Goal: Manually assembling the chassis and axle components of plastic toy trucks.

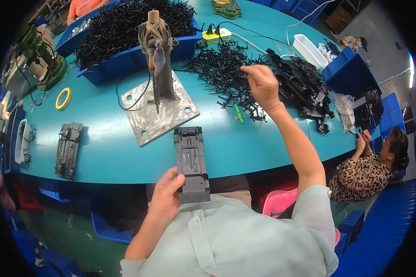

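My left hand [167,193] is closed on a black plastic toy-car chassis [191,159], thumb across its near end. The chassis stands out over the table's front edge, its moulded face toward me. Farther off to the right, my right hand [263,85] is raised over a loose heap of small black branched plastic parts [217,64]. Its fingers are bent together in a pinch; whatever may be between them is too small to make out. A second black chassis [69,150] lies by itself on the left of the table.
A metal stand with a cloth-wrapped post [159,69] and square base plate [138,117] stands mid-table. Behind it is a blue bin [101,76] heaped with black parts. More chassis [305,87] are piled right, beside a green pen-like tool [238,113]. A co-worker [372,171] sits at the right.
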Available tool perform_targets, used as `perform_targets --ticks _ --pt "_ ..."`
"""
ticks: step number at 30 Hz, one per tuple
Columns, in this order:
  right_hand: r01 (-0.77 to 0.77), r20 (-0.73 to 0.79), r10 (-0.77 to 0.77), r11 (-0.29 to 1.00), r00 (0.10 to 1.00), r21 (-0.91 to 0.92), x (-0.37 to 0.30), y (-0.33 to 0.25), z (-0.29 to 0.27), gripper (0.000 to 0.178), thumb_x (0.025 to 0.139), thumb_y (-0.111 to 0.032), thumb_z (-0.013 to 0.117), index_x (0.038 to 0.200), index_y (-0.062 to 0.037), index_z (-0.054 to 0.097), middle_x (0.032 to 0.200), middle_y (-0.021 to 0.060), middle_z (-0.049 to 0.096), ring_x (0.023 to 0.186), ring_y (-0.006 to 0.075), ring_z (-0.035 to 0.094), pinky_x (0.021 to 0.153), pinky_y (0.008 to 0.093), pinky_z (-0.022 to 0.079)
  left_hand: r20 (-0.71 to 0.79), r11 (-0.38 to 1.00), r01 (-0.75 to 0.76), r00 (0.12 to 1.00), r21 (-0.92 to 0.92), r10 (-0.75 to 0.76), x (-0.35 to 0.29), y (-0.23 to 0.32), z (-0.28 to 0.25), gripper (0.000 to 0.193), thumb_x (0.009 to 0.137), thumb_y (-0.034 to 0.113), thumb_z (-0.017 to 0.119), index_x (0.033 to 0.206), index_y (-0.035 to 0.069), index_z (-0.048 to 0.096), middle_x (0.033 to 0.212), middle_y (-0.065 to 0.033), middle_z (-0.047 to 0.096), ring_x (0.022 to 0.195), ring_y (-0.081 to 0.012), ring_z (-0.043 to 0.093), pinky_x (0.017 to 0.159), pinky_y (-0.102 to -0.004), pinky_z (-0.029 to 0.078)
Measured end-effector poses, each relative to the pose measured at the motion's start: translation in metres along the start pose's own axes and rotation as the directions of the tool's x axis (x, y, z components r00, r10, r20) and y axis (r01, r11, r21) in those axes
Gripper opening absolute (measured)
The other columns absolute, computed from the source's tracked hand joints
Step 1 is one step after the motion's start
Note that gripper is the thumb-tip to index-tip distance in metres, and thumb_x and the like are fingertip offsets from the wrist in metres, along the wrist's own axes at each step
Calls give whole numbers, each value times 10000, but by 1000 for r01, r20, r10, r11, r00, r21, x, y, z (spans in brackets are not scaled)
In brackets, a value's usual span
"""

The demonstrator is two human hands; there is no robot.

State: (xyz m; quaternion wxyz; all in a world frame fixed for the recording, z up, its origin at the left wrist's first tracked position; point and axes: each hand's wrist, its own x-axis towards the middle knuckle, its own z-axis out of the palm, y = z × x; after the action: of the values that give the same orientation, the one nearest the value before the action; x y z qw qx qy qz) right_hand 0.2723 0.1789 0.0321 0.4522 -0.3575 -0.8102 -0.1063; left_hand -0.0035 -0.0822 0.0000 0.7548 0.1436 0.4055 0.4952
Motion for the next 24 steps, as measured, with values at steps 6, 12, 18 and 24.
perform_targets --ticks 6,12,18,24 --pt "31 -3 -31 999 1000 -39 6 2 -3 223 736 6 643 911 -123 685 809 43 646 739 236 601 659 340 474 6 1000 12 1000 -13 -12 1 -3 -4 343 926 133 569 1229 -14 505 1136 -95 620 1026 -170 605 895 -332 497" --pt "-321 237 248 882 939 346 -6 -63 -7 225 773 39 664 989 -22 659 859 92 649 715 168 652 620 256 512 -23 999 9 1000 -47 -10 -2 1 4 346 922 133 577 1226 -15 498 1132 -105 617 1021 -177 605 889 -337 498" --pt "104 354 -148 985 924 141 -53 -86 3 308 670 39 679 960 -58 644 896 106 621 744 270 603 681 366 497 -38 1000 12 999 -22 -13 0 1 1 257 909 108 585 1129 -9 522 1072 -93 628 959 -158 613 851 -315 507" --pt "-322 495 112 874 862 364 -49 -95 -14 349 742 59 654 1075 -45 646 917 94 646 680 183 597 617 290 494 -63 1000 1 998 -6 -2 -4 3 -3 247 901 110 591 1108 -8 526 1057 -93 629 933 -152 618 835 -303 513"
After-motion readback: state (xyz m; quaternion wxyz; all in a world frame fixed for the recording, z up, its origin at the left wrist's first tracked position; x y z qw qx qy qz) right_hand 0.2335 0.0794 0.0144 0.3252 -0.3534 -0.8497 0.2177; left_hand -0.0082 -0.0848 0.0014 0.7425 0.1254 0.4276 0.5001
